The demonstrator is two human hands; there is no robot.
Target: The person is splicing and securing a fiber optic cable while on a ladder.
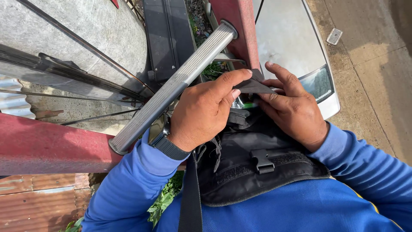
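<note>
Both hands are up at the top of the black bag (253, 167) strapped to the chest. Left hand (205, 112) pinches the bag's dark flap (254, 86) between thumb and forefinger, right hand (292, 108) grips the same flap from the other side, fingers curled under it (something green shows just beneath). A ribbed metal rung (174, 86) runs diagonally just beside the left hand, well above the bag's buckle (262, 161). Left wrist has a dark watch (168, 146).

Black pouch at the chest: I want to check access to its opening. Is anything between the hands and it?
Nothing visible. The left hand and right hand already pinch the dark flap above the black pouch; the ladder rung lies alongside, left.
</note>
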